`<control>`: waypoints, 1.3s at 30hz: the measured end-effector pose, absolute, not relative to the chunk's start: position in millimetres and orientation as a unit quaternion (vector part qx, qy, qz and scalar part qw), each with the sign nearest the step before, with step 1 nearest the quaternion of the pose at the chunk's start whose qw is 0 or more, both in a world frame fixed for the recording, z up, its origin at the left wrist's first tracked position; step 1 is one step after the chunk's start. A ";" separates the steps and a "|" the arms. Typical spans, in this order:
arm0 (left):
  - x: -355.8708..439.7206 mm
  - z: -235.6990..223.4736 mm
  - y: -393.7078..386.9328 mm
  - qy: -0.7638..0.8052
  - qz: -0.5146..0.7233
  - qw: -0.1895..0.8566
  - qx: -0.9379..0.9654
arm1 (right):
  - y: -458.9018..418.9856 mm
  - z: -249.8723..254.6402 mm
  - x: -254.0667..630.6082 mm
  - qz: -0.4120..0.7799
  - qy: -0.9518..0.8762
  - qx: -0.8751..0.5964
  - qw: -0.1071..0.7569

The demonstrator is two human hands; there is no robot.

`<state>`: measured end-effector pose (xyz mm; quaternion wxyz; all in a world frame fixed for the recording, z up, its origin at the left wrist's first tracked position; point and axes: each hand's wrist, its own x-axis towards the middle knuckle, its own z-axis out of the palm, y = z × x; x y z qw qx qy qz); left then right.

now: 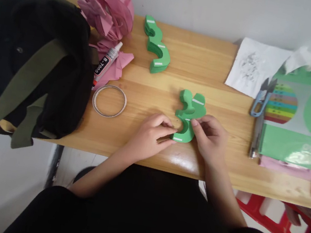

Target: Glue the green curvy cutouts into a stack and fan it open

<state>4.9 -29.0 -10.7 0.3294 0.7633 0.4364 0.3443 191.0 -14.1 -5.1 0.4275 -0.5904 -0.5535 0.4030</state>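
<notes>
In front of me on the wooden table lies a stack of wavy green paper cutouts [188, 132], with short white strips on the top piece. My left hand [154, 134] pinches the lower left end of the stack between thumb and fingers. On the right side, my right hand [210, 135] grips the edge, its thumb pressed near a white strip and its other fingers curled. The upper cutout stands partly apart from the lower pieces. Farther back lies a second stack of green cutouts [158, 47], also bearing white strips.
Left are a black bag [58, 88], crumpled pink paper [116, 10], a B-7000 glue tube [106, 62] and a tape ring [94, 102]. Right are a white paper sheet [242, 75], blue-handled thread snips [259, 104] and a green paper packet [282, 140]. A wall borders the table's back.
</notes>
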 end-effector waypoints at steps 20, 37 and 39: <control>4.6 -9.1 -28.2 0.441 0.337 0.321 0.768 | -13.5 -5.1 193.0 0.382 -0.599 -0.562 0.423; 4.9 -10.0 -27.9 0.443 0.322 0.311 0.777 | -13.5 -9.7 195.1 0.371 -0.614 -0.552 0.426; 4.9 -10.0 -27.8 0.441 0.324 0.308 0.778 | -13.5 -10.0 195.2 0.370 -0.615 -0.549 0.429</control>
